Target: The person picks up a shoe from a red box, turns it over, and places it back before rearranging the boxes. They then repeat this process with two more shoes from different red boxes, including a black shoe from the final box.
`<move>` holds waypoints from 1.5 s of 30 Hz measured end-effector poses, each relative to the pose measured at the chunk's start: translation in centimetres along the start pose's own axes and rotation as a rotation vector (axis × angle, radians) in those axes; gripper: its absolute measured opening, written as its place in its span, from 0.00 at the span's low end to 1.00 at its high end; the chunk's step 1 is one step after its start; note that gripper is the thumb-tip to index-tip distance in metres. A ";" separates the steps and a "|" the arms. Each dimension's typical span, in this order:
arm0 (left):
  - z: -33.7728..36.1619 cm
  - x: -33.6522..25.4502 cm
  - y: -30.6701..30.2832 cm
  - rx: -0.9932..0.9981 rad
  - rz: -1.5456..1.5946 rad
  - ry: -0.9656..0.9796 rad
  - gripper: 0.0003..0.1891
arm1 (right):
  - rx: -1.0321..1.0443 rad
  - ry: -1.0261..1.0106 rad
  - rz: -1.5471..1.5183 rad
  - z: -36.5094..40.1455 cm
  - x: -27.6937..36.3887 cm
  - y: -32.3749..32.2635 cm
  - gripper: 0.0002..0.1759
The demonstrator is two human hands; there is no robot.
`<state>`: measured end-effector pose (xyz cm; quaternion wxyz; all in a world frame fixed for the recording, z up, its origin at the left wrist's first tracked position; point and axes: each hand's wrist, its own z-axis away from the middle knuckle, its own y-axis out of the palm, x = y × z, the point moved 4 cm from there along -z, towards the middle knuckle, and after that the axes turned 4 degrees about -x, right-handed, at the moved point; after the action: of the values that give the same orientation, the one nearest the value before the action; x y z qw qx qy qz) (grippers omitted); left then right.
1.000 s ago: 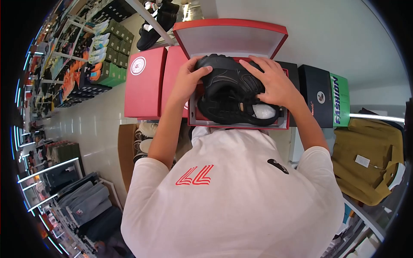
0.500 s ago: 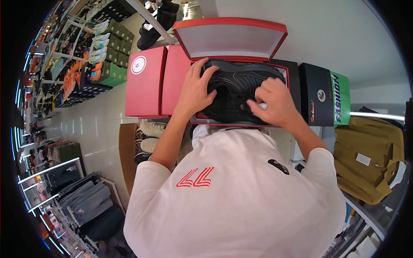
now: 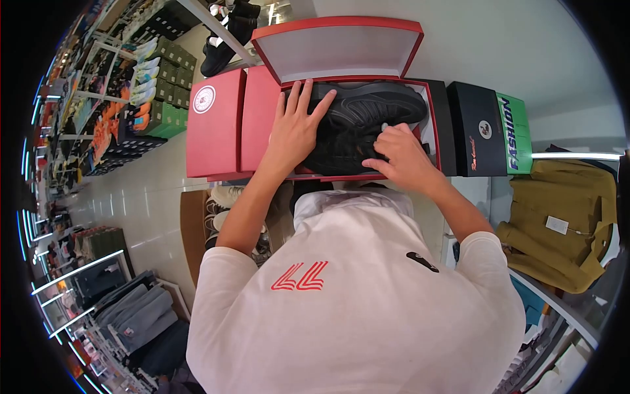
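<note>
A pair of black sneakers lies in an open red shoebox, its lid raised at the back. My left hand rests at the box's left end with fingers spread, the fingertips at the heel end of the far shoe. Over the near shoe's right part is my right hand, its fingers curled and its thumb out to the left. A small whitish bit shows at the curled fingers; what it is, I cannot make out.
Closed red boxes stand to the left, a black box and a green box to the right. Below left is a cardboard box with shoes. An olive jacket hangs at the right.
The far shoe now lies lower and flatter in the box. My left hand has spread its fingers and moved off the shoe's opening. My right hand has shifted slightly left.
</note>
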<state>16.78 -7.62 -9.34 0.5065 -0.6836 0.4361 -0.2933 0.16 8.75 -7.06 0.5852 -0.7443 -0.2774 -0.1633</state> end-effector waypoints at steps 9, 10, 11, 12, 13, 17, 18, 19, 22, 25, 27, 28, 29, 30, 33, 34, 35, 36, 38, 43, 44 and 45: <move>0.6 -0.6 1.1 -0.018 -0.265 0.014 0.41 | -0.021 0.032 -0.049 0.2 -1.8 -0.1 0.21; 0.8 -0.7 1.2 -0.018 -0.265 0.011 0.41 | -0.061 0.008 -0.061 0.4 -1.9 0.2 0.21; 0.9 -0.8 0.9 -0.019 -0.158 -0.004 0.41 | -0.101 -0.017 -0.073 0.5 -1.7 0.3 0.21; 1.0 -0.8 0.7 -0.018 -0.051 -0.018 0.40 | -0.099 -0.019 -0.076 0.5 -1.6 0.4 0.21; 1.1 -0.5 0.4 -0.016 -0.052 -0.019 0.40 | -0.094 -0.113 -0.013 0.6 -1.0 0.6 0.21; 1.2 -1.5 -0.6 0.116 0.158 0.110 0.41 | 0.024 -0.155 0.138 0.7 -0.6 0.3 0.20; 1.2 -1.9 -0.6 0.160 0.130 0.126 0.41 | 0.022 -0.150 0.146 0.7 -0.7 0.2 0.20; 1.3 -1.8 -0.1 0.184 0.077 0.136 0.44 | 0.028 -0.117 0.138 0.6 -1.0 0.2 0.20; 1.6 -2.1 0.4 0.120 0.104 0.147 0.47 | 0.051 -0.066 0.139 0.3 -1.5 0.6 0.21; 1.8 -2.1 0.5 0.120 0.105 0.153 0.50 | 0.068 -0.033 0.172 0.3 -2.0 1.3 0.22; 1.7 -2.0 0.2 0.128 0.111 0.150 0.50 | 0.073 -0.033 0.193 0.3 -2.1 1.1 0.23; 1.7 -1.8 0.1 0.138 0.115 0.144 0.50 | 0.101 -0.054 0.217 0.2 -1.9 0.9 0.23; 1.8 -1.8 0.1 0.137 0.111 0.137 0.50 | 0.131 -0.077 0.238 0.3 -1.7 0.8 0.22; 1.6 -1.8 0.2 0.154 0.145 0.103 0.49 | 0.128 -0.086 0.238 0.3 -1.6 0.7 0.22; 0.7 -2.0 0.1 0.179 0.187 0.065 0.47 | 0.124 -0.067 0.176 0.4 -1.2 -0.4 0.22; 0.6 -2.1 -0.1 0.194 0.200 0.056 0.47 | 0.125 -0.067 0.177 0.1 -1.5 -0.7 0.22; 0.5 -2.3 -0.2 0.188 0.187 0.068 0.46 | -0.107 -0.055 0.156 -0.4 -1.9 -1.9 0.18; 0.7 -2.5 -0.1 0.188 0.186 0.061 0.46 | -0.338 -0.043 0.130 -0.8 -2.4 -3.1 0.17; 0.8 -2.7 -0.1 0.185 0.093 0.070 0.46 | -0.434 0.023 0.367 -1.6 -4.0 -4.5 0.18; 0.6 -2.6 0.4 0.165 0.106 0.091 0.46 | -0.271 0.153 0.462 -1.9 -7.1 -3.6 0.14; 0.8 -2.8 0.2 0.172 0.101 0.113 0.46 | -0.266 0.166 0.459 -1.7 -7.2 -3.6 0.14; 0.9 -3.0 0.1 0.177 0.108 0.116 0.46 | -0.244 0.178 0.436 -2.0 -7.6 -3.7 0.14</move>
<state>16.11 -4.55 -9.61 0.5539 -0.5935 0.4732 -0.3420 -7.94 5.75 -7.91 0.5346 -0.8342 -0.0363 -0.1304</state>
